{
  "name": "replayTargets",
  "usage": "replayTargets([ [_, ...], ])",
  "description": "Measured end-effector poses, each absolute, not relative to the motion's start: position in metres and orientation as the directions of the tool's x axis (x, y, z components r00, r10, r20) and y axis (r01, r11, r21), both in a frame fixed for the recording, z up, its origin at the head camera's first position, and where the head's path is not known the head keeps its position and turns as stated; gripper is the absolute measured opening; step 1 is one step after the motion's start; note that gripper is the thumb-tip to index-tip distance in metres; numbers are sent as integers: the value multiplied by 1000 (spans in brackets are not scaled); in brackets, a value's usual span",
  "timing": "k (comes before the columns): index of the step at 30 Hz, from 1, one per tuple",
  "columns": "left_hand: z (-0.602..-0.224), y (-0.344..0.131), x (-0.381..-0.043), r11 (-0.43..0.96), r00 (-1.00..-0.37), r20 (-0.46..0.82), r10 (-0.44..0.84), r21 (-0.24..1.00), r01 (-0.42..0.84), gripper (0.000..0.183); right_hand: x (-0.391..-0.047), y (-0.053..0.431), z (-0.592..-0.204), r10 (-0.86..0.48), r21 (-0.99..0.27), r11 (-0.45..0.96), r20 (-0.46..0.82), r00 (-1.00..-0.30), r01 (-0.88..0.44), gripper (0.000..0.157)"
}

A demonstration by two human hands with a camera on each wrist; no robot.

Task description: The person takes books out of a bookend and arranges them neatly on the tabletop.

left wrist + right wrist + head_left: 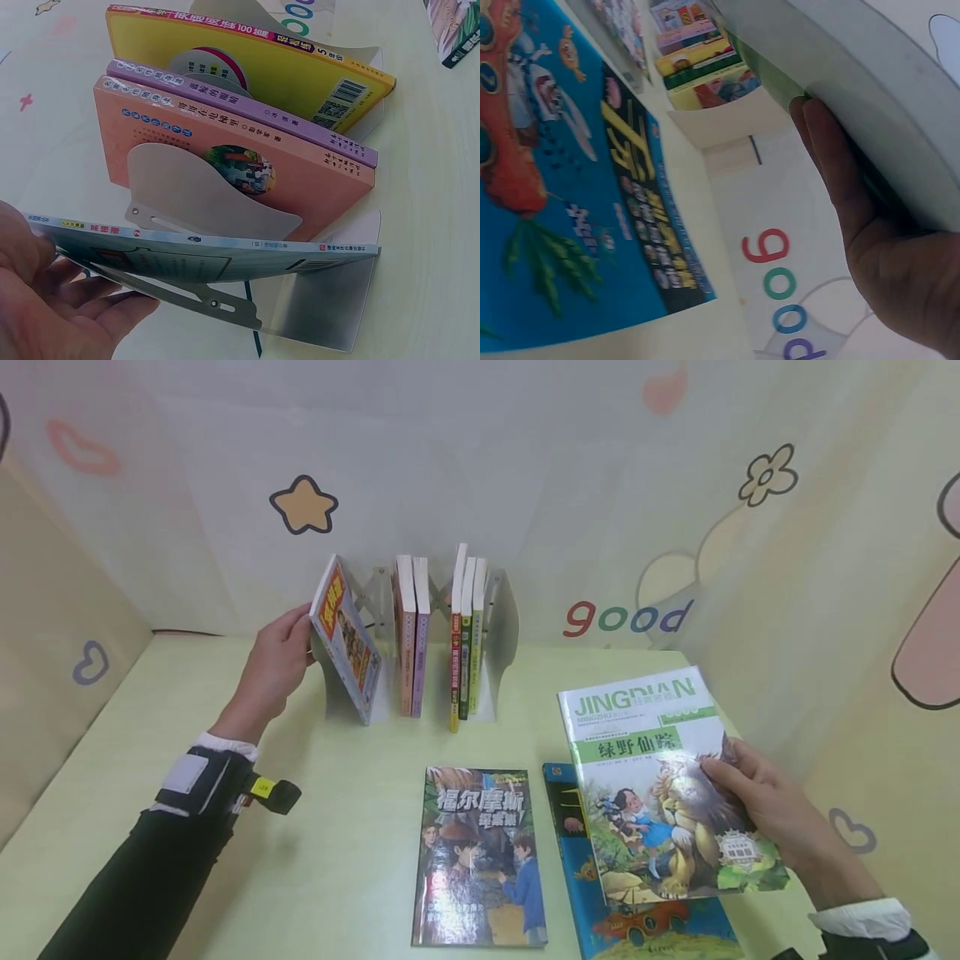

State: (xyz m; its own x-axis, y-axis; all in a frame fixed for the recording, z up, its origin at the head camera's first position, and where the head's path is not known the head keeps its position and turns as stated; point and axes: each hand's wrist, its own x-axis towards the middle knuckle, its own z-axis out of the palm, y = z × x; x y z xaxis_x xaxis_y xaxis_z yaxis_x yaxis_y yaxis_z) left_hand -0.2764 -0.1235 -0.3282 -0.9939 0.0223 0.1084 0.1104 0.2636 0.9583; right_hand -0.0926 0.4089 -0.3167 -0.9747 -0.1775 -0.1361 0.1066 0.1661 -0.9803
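In the head view, my left hand (pixel 273 664) holds the upper edge of a thin book (pixel 347 635) that leans at the left of a metal bookend rack (pixel 504 635). Seen from the left wrist, the fingers of that hand (pixel 67 296) lie by the leaning book (pixel 202 251) and the rack's outer plate (pixel 322 300). My right hand (pixel 780 810) grips the right side of a white-and-green storybook (pixel 637 843) with a lion and a girl on its cover, thumb on the front. The right wrist view shows fingers (pixel 829 150) on its underside.
Upright in the rack stand a pink book (pixel 407 652), a purple book (pixel 422 652) and several others, including a red-spined one (pixel 454 668). A detective book (pixel 480 860) lies flat on the table (pixel 330 860). Beside it, a blue book (pixel 585 893) is partly covered by the raised storybook.
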Motion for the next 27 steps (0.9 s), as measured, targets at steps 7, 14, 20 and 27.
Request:
replayTargets([
  [7, -331, -125, -275, 269, -994, 111, 17, 957, 111, 62, -96, 404, -343, -125, -939, 294, -224, -967, 179, 42],
  [14, -330, -124, -277, 263, -993, 117, 23, 957, 119, 62, -94, 406, -356, -123, -915, 332, -282, -951, 228, 59],
  [20, -330, -123, -276, 260, -994, 111, 21, 959, 112, 62, -90, 409, -367, -183, -922, 298, -311, -933, 249, 59],
  [27, -331, -123, -278, 248, -993, 112, 23, 962, 114, 63, -85, 414, -376, -195, -917, 273, -347, -917, 289, 61],
])
